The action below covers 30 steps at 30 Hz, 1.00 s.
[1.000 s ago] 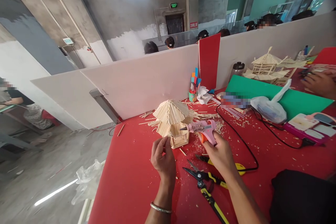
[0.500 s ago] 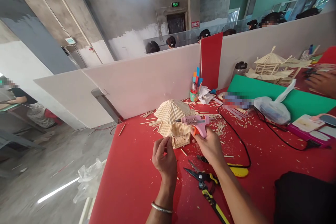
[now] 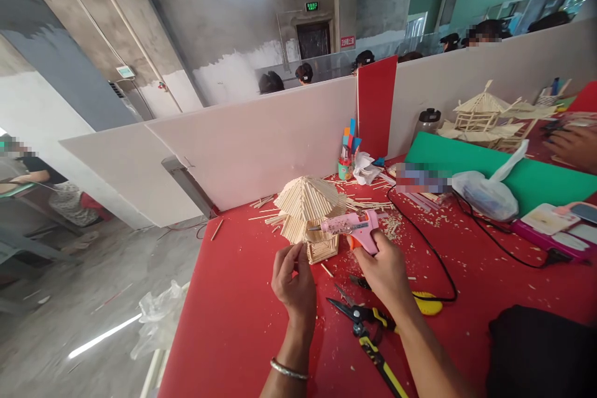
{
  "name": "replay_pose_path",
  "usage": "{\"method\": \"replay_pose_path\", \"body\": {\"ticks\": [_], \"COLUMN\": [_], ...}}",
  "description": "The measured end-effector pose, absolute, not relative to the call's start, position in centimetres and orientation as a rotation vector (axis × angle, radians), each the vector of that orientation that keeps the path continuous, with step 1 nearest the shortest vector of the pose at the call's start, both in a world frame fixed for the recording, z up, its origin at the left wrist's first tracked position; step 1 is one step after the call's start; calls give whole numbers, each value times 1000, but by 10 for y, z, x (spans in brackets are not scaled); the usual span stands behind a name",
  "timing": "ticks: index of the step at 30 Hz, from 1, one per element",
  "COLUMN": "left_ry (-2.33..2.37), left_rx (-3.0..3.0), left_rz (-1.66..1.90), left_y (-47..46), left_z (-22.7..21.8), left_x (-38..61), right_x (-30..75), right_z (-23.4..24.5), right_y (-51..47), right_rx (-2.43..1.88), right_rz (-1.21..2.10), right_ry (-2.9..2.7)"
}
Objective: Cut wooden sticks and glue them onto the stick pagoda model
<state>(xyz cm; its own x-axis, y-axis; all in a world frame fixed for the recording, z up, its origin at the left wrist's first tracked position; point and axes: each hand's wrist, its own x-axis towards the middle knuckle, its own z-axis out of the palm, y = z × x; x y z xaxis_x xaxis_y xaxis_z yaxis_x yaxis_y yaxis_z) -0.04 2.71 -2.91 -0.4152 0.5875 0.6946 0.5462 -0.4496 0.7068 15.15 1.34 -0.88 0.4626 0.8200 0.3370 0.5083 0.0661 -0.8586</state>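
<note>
A pink hot glue gun (image 3: 352, 224) is gripped in my right hand (image 3: 385, 264), its nozzle pointing left across the front of a small pavilion model (image 3: 308, 205) built of thin wooden sticks. My left hand (image 3: 293, 277) is closed in a pinch just in front of the model's lower left side, close to the nozzle. Whatever the pinched fingertips hold is too small to make out. Below the hands lie black-and-yellow pruning shears (image 3: 361, 323) and, partly hidden by my right forearm, a yellow-handled tool (image 3: 426, 303).
Loose sticks (image 3: 368, 204) and wood shavings litter the red table (image 3: 224, 311) behind the model. A black cord (image 3: 420, 242) runs along the right. A green board (image 3: 489, 168), a plastic bag (image 3: 487, 196) and a co-worker's hand (image 3: 576, 146) lie beyond. A pale partition (image 3: 261, 143) closes the back.
The glue gun in my right hand has moved slightly down and to the right, its nozzle now lower, nearer the left fingertips. My left hand has barely moved.
</note>
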Motion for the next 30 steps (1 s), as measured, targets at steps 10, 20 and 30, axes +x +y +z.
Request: {"method": "replay_pose_path", "body": {"ticks": [10,20,30], "left_ry": [1536,1653,1680], "left_rx": [1678,1159,1108], "left_rz": [1975,1998,1927], "left_y": [16,27,35], "left_z": [-26,-38,-56], "left_x": [9,4,5], "right_x": [174,164,167], "right_z": [4,8,2], "right_y": [-12,-19,-17], "right_rx": [-1554,-1520,-1479], "right_rz": [350,226,179], "right_ry": [-1280,-1356,-1394]}}
